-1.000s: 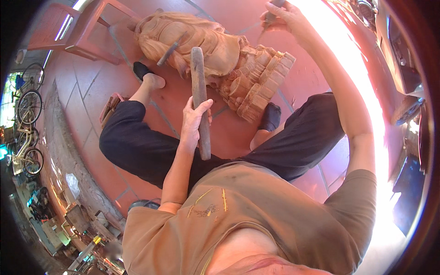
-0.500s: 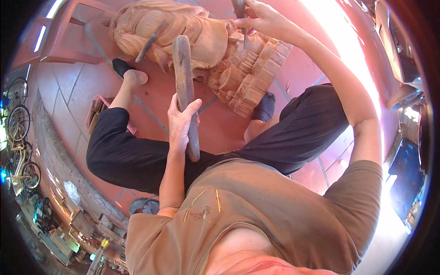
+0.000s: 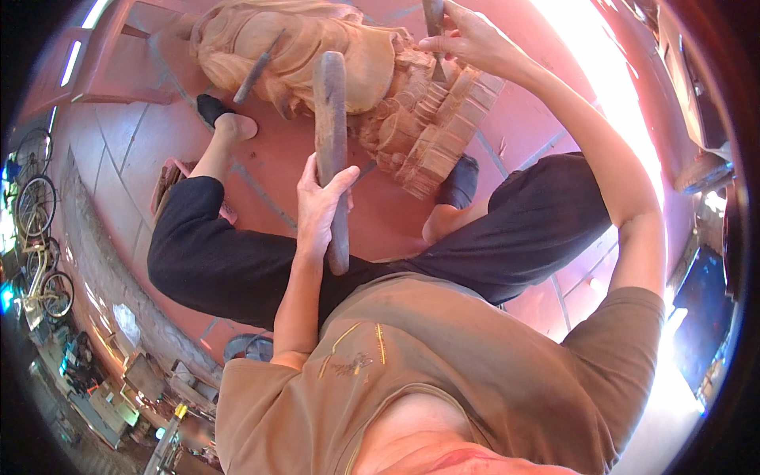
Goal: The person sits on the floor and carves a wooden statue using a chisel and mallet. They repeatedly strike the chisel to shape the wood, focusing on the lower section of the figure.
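My left hand (image 3: 323,207) is closed round a long wooden club-shaped mallet (image 3: 331,111), holding it upright over my lap. In my right hand (image 3: 475,43), at the top of the view, a chisel (image 3: 433,22) is gripped by its handle with the fingers. Its blade points down at the base end of a large carved wooden figure (image 3: 328,67); whether the edge touches the wood I cannot tell. The figure lies on its side across the floor in front of me, with a stepped base toward the right. Another chisel (image 3: 252,79) rests on the figure's left part.
A reddish plastic chair (image 3: 119,55) stands at the far left. Beside my left leg is a pink basket (image 3: 170,178) with things in it. A grey sandal (image 3: 249,347) lies by my left side. Several bicycles (image 3: 36,206) stand at the left edge. Tiled floor (image 3: 261,178) surrounds the figure.
My left hand and the mallet have shifted slightly right. My right hand has moved the chisel a little to the right along the figure's base end.
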`<control>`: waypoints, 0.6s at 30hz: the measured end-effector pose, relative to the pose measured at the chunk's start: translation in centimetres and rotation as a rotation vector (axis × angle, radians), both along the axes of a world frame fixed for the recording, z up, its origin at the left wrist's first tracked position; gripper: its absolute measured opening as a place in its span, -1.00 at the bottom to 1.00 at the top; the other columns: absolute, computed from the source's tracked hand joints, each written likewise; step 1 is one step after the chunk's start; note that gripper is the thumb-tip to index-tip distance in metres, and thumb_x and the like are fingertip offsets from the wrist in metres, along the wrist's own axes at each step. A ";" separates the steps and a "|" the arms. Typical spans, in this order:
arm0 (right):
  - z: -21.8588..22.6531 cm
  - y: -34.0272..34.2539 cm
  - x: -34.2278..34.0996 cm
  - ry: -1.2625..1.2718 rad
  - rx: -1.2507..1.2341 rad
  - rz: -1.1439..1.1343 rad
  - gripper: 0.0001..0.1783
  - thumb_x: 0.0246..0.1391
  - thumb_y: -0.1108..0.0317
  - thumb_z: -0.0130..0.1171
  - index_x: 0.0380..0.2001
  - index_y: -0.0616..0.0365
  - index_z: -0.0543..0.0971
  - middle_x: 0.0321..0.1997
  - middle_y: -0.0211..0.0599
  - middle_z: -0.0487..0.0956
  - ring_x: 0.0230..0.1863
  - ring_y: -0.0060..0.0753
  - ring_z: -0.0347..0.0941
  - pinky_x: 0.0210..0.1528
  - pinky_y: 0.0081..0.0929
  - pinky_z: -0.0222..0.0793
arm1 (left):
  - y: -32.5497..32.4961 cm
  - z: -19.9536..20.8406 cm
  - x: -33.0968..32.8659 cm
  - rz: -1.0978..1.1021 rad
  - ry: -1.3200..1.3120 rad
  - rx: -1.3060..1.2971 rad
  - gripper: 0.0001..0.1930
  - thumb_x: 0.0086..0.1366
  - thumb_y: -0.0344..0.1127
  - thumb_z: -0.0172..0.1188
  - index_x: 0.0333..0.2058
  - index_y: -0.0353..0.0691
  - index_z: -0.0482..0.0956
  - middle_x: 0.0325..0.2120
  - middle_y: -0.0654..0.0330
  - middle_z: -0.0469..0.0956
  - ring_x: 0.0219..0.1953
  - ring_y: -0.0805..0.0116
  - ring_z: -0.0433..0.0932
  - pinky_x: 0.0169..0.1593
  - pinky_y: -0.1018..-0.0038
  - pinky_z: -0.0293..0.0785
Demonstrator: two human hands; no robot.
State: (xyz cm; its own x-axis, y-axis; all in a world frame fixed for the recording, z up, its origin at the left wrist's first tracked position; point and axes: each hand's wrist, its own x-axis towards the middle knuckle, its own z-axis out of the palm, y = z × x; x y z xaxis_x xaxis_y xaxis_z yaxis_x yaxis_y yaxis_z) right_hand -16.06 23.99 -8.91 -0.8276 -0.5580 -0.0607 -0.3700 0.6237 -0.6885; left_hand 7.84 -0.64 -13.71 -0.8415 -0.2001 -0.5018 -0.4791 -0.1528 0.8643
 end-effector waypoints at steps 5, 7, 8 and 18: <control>-1.3 -0.1 -0.1 0.072 -0.009 -0.032 -0.46 0.09 0.14 0.39 -0.04 0.27 0.43 -0.27 0.09 0.63 -0.19 0.04 0.62 -0.14 -0.11 0.48 | 0.0 -0.5 0.4 -0.005 0.036 0.009 -0.61 0.20 -0.27 0.43 -0.06 -0.21 0.48 -0.58 0.35 0.46 -0.65 0.56 0.43 -0.57 0.58 0.35; -1.3 -0.3 0.0 0.122 -0.044 -0.030 -0.50 0.08 0.13 0.38 -0.10 0.30 0.50 -0.31 0.08 0.64 -0.23 0.03 0.63 -0.16 -0.11 0.49 | 0.0 -0.4 0.5 -0.017 0.016 0.002 -0.59 0.20 -0.25 0.44 -0.05 -0.21 0.48 -0.57 0.34 0.46 -0.64 0.55 0.43 -0.57 0.57 0.36; -1.7 -0.3 0.1 0.083 -0.069 -0.053 -0.50 0.13 0.11 0.35 -0.06 0.28 0.48 -0.29 -0.02 0.64 -0.23 -0.15 0.62 -0.18 -0.23 0.52 | -0.2 -0.4 0.6 -0.009 0.009 -0.007 -0.58 0.19 -0.24 0.44 -0.04 -0.21 0.48 -0.56 0.34 0.47 -0.64 0.55 0.44 -0.57 0.57 0.36; -1.8 0.3 0.9 -0.136 -0.061 -0.082 -0.54 0.20 0.19 0.32 0.00 0.25 0.43 -0.29 -0.32 0.59 -0.34 -0.54 0.52 -0.33 -0.49 0.48 | -0.3 -0.1 1.5 -0.039 0.047 0.050 -0.46 0.18 -0.21 0.44 0.06 -0.26 0.45 -0.51 0.34 0.48 -0.59 0.57 0.43 -0.51 0.58 0.39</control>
State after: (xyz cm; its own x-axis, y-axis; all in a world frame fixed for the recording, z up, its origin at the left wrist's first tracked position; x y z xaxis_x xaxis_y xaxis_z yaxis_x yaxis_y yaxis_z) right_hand -15.12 24.28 -10.67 -0.8569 -0.4951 -0.1432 -0.2206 0.6033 -0.7664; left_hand 9.37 -0.98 -13.83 -0.8711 -0.1426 -0.4698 -0.4443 -0.1782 0.8780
